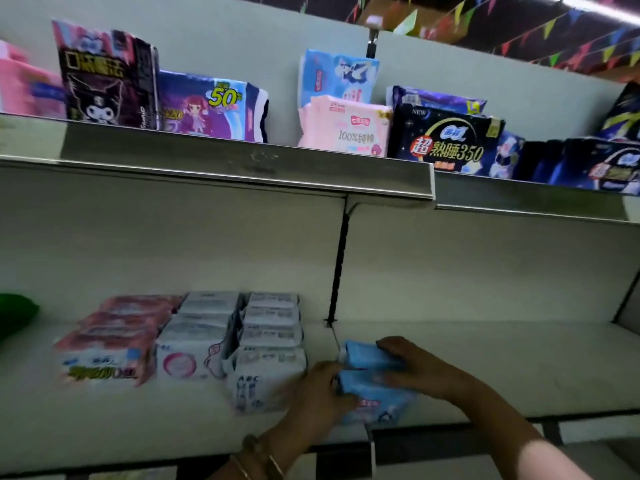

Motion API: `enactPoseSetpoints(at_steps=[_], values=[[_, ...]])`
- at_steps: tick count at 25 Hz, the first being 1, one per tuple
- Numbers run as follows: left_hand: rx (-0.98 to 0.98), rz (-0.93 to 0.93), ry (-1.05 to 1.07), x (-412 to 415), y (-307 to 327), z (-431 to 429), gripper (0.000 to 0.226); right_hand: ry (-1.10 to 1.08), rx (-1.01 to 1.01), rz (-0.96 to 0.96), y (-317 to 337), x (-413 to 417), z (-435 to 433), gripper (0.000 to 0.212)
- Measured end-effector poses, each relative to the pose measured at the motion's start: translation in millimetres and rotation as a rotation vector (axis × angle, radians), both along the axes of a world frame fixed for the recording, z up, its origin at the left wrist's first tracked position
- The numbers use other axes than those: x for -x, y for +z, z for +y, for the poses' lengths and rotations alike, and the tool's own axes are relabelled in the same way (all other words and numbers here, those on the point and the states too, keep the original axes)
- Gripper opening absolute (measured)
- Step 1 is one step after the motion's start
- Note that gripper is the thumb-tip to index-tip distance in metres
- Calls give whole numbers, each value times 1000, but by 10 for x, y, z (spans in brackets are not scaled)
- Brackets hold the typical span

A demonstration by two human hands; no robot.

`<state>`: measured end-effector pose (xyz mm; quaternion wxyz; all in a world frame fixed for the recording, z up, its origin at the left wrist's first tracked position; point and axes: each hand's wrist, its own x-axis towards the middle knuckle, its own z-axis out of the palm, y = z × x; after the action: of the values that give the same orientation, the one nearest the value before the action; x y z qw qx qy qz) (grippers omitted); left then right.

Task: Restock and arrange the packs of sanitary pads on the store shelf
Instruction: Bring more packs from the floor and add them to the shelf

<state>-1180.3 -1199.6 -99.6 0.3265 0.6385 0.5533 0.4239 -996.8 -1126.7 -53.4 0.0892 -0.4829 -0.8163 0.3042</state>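
We see light blue soft packs (363,355), white soft packs (270,362), pink-and-white soft packs (104,344), and a black cartoon-picture pack (100,81).

Worn on the head, wide-angle, facing forward and slightly upward at the shelving from close range. Framed with fingers (393,344) and packs (367,358) low, right of centre. Lower shelf (519,368) just beyond fingers, upper shelf (242,164) well above them, bunting (549,27) farthest above-right.

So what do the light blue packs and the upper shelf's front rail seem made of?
The light blue packs look like soft plastic film with a faint sheen: puffy, rounded corners. The upper shelf's front rail looks like metal, dull grey, with a bright streak along it; coated plastic is possible.
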Motion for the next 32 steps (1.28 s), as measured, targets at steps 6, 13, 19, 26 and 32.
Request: enactPoseSetpoints(at_steps=[6, 13, 19, 26, 32], values=[[-83, 90, 101, 84, 130, 76, 55, 182, -204, -386, -113, 303, 106, 104], [-39, 860, 479, 745, 182, 239, 68, 175, -273, -386, -152, 438, 460, 102], [55, 982, 436, 721, 27, 291, 48, 174, -321, -386, -154, 664, 846, 102], [80, 1005, 504, 776, 40, 333, 78, 189, -301, -378, -183, 917, 1219, 101], [21, 987, 468, 760, 65, 344, 102, 153, -350, -469, -183, 1039, 1430, 99]])
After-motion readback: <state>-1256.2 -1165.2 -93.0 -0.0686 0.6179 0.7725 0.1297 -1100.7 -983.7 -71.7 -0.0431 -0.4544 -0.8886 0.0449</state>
